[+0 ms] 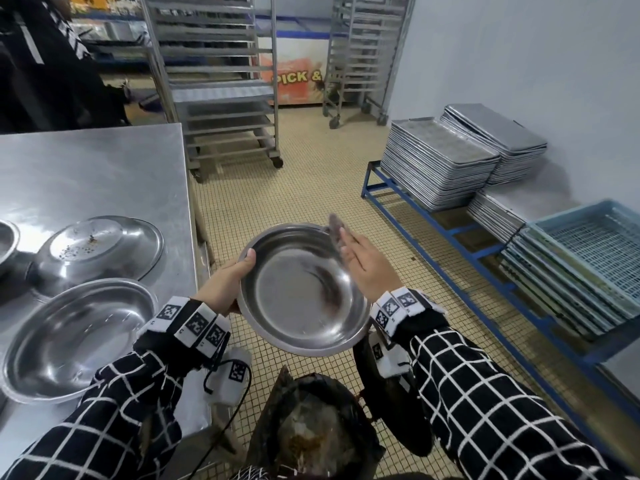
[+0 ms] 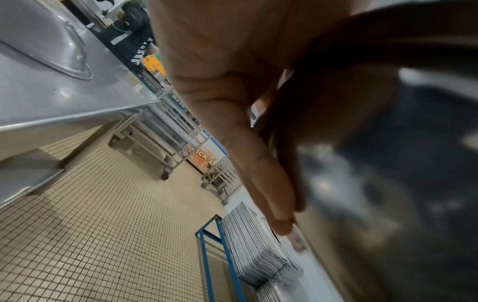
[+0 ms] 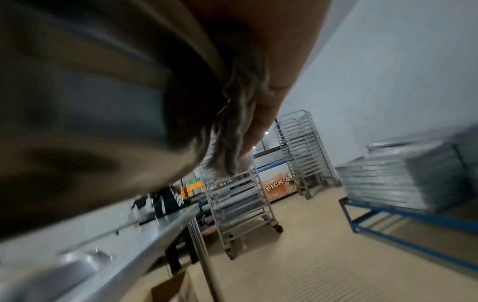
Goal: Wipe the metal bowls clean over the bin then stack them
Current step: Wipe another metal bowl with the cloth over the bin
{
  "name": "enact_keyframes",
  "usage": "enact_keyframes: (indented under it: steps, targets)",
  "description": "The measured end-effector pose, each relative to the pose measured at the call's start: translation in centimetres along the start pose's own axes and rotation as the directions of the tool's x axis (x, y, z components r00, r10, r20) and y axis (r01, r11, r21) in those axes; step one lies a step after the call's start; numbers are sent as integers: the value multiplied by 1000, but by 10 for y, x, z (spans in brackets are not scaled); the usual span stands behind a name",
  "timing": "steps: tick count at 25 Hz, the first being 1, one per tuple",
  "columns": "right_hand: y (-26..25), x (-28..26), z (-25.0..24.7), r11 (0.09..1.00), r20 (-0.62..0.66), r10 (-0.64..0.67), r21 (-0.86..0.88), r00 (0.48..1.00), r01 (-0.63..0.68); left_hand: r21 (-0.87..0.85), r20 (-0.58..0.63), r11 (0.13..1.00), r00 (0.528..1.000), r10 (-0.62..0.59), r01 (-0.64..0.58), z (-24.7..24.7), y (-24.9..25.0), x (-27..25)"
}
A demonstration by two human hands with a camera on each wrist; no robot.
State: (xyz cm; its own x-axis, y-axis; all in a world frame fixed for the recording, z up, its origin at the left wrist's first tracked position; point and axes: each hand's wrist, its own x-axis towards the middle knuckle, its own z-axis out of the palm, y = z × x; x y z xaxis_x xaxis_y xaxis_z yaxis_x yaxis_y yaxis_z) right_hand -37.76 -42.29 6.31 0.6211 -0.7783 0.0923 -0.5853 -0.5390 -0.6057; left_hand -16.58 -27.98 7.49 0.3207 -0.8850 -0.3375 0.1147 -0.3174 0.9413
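Wiping metal bowl [image 1: 304, 289] held tilted above bin [image 1: 311, 431] — left hand [image 1: 225, 285] gripping rim, right hand [image 1: 367, 268] flat, pressing rag [image 1: 335, 227] at far rim. Likely light, stiff, slippery — rim safest hold. Other bowls [image 1: 76, 337] on table [image 1: 104, 174] near right edge.

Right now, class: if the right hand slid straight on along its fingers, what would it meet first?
The right hand, pressing a grey cloth to the round metal bowl's far rim, points up and away. Beyond the cloth the way looks free; the tiled floor lies far below, though depth is unclear.
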Motion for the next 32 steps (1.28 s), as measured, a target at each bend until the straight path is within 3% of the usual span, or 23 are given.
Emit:
enact_keyframes:
  steps: [4,7,10,13,15,18,22,25,28,30,32]
  targets:
    - [-7,-12,-7,915,-79,152,387,985,-110,-96,-7,994,999,52,-53,-8,-4,4]
    - [-7,-18,1,839,-135,297,511,945,-190,-141,-82,985,993,85,-96,0,-4,4]
    - [-10,-25,12,813,-222,402,533,888,-235,-177,-241,973,965,104,-149,13,-2,2]
    - [-14,-33,7,826,-318,428,519,846,-222,-210,-242,957,959,146,-199,17,-12,1]
    - [-15,-35,-9,835,-317,389,517,865,-186,-238,-131,945,972,197,-224,20,-12,1]
    - [-11,-35,-28,852,-176,292,495,940,-172,-316,76,937,981,180,-147,18,0,-5]
    - [-9,-39,-23,863,-112,291,459,950,-211,-325,83,945,997,-2,29,14,-1,-4]
    - [-5,-45,-16,822,-144,366,513,919,-247,-318,-59,945,996,62,-77,24,-6,-3]
    - [-9,-47,-5,764,-203,457,588,866,-265,-238,-252,946,954,159,-221,41,-14,-2]
    - [-15,-48,-3,766,-265,459,602,848,-226,-212,-278,930,931,236,-299,46,-16,-2]
    - [-19,-47,-16,794,-279,408,579,869,-186,-263,-214,904,934,287,-338,39,-9,-4]
